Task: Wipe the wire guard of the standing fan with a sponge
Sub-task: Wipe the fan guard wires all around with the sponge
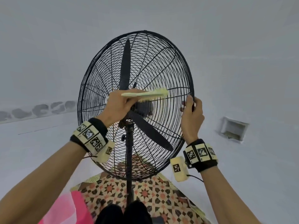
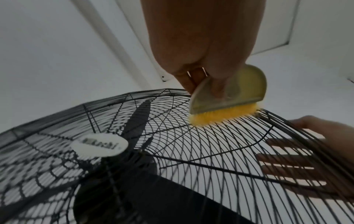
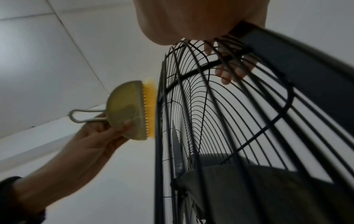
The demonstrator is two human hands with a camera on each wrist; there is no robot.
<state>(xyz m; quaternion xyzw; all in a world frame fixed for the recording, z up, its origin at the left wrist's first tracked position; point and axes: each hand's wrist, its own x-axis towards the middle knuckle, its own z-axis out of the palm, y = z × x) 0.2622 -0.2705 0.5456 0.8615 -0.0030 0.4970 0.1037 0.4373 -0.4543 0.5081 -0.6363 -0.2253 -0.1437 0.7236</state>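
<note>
1. Standing fan: round black wire guard (image 1: 135, 104), domed, made of thin concentric rings crossed by radial spokes, with a thicker flat rim band. It sits on a dark vertical pole (image 1: 129, 167).
2. Inside the guard: three long, dark, matte blades (image 1: 125, 65) and a dark hub. A pale oval badge (image 2: 99, 146) sits at the guard's front centre; its lettering is blurred.
3. Cleaning tool: a half-moon scrubber (image 1: 145, 94), with a smooth olive-tan plastic back, a dense row of short yellow bristles along the straight edge, and a thin wire loop (image 3: 86, 116) on the curved back. No soft sponge body can be made out.
4. Left hand (image 1: 119, 106) grips the scrubber's back, fingers and thumb curled round it. Bristles touch the guard's front wires, just above the hub and toward the guard's right half.
5. Right hand (image 1: 191, 113) clasps the guard's right rim at about hub height, thumb on the front, fingers (image 3: 226, 75) wrapped behind the wires.
6. Below the guard: patterned floor tiles (image 1: 153, 196), geometric stars in orange, brown and cream.
7. Behind the guard: plain smooth white walls.
</note>
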